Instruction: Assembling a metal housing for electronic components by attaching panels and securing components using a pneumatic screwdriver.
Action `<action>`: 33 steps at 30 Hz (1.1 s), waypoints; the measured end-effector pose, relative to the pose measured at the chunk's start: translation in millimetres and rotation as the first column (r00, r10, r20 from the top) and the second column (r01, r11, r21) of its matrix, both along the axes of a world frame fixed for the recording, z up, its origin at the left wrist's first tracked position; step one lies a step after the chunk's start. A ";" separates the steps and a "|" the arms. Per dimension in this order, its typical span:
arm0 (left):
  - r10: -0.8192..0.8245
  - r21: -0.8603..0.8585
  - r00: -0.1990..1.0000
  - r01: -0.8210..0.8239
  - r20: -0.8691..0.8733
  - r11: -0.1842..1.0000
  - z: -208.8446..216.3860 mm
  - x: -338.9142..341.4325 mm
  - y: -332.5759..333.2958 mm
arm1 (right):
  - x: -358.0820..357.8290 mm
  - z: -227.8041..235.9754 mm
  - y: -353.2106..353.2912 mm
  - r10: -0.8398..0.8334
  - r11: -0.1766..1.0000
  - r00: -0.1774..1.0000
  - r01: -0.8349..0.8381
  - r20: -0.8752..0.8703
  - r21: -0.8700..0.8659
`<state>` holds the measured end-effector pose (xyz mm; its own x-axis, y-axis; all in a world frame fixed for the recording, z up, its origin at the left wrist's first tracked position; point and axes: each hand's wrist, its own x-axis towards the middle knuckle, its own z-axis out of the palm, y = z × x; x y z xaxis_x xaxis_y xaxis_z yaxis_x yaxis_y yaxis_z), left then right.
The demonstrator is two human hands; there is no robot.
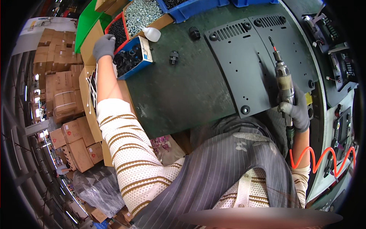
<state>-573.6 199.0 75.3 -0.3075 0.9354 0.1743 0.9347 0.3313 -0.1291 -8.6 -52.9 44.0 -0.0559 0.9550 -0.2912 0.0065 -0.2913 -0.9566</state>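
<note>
My right hand (299, 110), in a grey glove, is wrapped round an air screwdriver (284, 82). Its bit points up over two dark grey metal panels (244, 72), which carry vent slots and round black feet (245, 110). My left hand (104, 47), also gloved, is at a red bin (124, 23) of small black screws (116, 32). Its fingers are curled together at the bin's edge, and whatever they pinch is hidden. Beside that wrist stands a blue box (144, 57) of black rubber parts (127, 59).
A white squeeze bottle (152, 34) and two black round fittings (174, 57) are on the green bench (179, 95). Silver screws (141, 15) fill a carton behind. A coiled orange hose (313, 156) trails right from the screwdriver. Stacked cartons (63, 80) stand at left.
</note>
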 end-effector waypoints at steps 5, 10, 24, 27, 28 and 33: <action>0.022 0.095 0.996 -0.030 0.083 0.995 -1.9 -9.1 -1.8 | 0.1 1.5 1.3 0.023 0.999 1.000 -0.023 -0.007 -0.031; -0.032 0.019 0.997 0.034 -0.067 0.999 -17.7 -15.9 -8.4 | 0.6 0.9 0.7 0.011 1.000 1.000 -0.011 0.012 -0.002; -0.045 0.284 0.968 -0.028 0.245 0.958 -7.2 8.6 -25.3 | 16.7 2.5 -0.4 0.127 0.990 0.990 -0.130 0.064 0.047; -0.100 0.367 0.946 -0.022 0.309 0.930 -2.8 11.0 -25.6 | 18.2 2.5 -2.0 0.139 0.981 0.984 -0.152 0.114 0.121; -0.103 0.338 0.945 -0.008 0.309 0.941 -2.2 10.3 -24.7 | 18.1 1.3 -1.8 0.121 0.983 0.984 -0.137 0.133 0.119; -0.192 0.407 0.907 0.025 0.374 0.913 -8.8 0.4 -12.5 | 20.9 -5.8 -2.3 0.159 0.976 0.984 -0.169 0.081 0.139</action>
